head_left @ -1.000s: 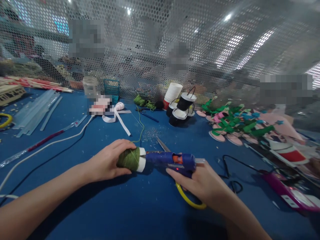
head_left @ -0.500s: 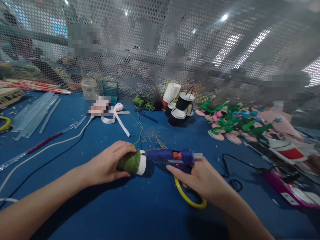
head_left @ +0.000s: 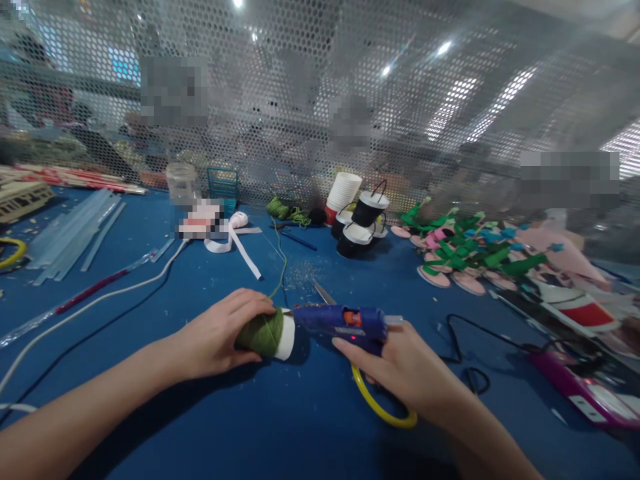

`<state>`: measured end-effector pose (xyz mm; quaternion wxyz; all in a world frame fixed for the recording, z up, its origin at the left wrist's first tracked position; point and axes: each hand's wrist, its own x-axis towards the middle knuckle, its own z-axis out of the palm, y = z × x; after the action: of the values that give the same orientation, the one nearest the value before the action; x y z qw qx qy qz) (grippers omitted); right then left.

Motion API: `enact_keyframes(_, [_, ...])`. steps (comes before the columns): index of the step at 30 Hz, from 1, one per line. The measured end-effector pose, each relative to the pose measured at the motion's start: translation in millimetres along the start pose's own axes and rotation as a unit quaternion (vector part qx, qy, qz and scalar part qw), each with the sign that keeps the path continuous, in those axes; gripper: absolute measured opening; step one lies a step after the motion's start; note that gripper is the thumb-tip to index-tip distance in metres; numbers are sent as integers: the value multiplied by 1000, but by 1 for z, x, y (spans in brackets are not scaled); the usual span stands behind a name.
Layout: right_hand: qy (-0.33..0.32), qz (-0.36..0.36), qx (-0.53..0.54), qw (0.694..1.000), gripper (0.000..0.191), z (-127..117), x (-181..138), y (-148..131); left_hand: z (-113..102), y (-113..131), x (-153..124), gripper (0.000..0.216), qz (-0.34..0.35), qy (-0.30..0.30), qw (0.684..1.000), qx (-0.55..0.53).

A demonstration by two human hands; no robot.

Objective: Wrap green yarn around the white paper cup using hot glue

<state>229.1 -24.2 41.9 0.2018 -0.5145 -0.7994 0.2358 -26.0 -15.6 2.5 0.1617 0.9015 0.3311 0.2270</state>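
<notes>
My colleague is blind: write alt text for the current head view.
A person's left hand holds a cylinder wrapped in green yarn while the right hand holds a blue glue gun pointing at the cylinder's white end, above a blue table. Yellow-handled scissors are partly hidden by the gun; black-and-white buckets are stacked behind.

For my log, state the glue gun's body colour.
The glue gun body is dark blue: head view.

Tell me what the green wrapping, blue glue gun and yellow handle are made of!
Green wrapping: probably yarn, dull and fuzzy, because it looks stringy.
Blue glue gun: likely hard plastic, smooth, with a slight sheen.
Yellow handle: perhaps plastic; its colour is even and surface smooth.
</notes>
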Motion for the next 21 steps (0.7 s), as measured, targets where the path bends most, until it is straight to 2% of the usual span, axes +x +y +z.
enact_keyframes(4, [-4, -12, 12, 1000, 26, 0, -3, 1, 2, -2, 0, 52, -7, 3, 1000, 1])
enact_keyframes(11, [19, -86, -11, 996, 18, 4, -7, 6, 1, -1, 0, 56, -29, -1, 1000, -7])
enact_keyframes(21, [11, -51, -27, 998, 23, 4, -11, 3, 3, -3, 2, 55, -51, 14, 999, -2])
